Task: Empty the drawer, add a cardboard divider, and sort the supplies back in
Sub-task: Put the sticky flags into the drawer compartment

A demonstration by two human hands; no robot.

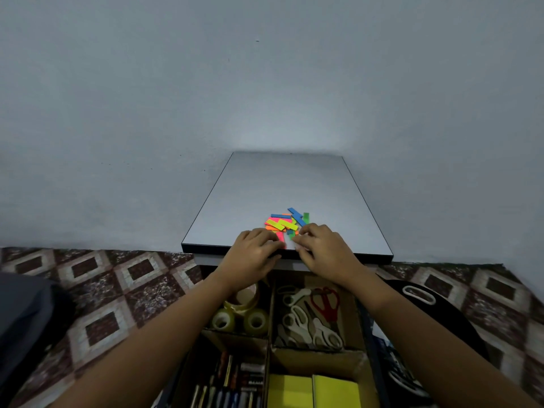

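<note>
At the front edge of the small white worktop [279,184], I have both hands working a loose pile of neon index tabs [284,223], the only supplies I can see outside the drawer [366,334]. My left hand [253,248] has its fingers [272,244] bent, tips down on a pink tab at the near side of the pile; whether they pinch it or only press it, I cannot tell. My right hand [321,248] has its fingers [300,241] curled narrow, seemingly pinching the nearest tabs.

Below, the open drawer already carries the cardboard divider [269,319], with tape rolls [256,320] in the far left section, scissors [309,322] in the far right, pens [232,384] near left and yellow sticky-note pads [335,391] near right. By my reckoning the sorting is close to done.

To do this step well, I would herd the tabs together between both hands, square them into one stack, then lift with a firm pinch across the stack's sides. Thin and light, they could slide off the edge or fan apart, so a slow gather beats a quick sweep. Which compartment suits them is a judgement; beside the note pads looks sensible.
</note>
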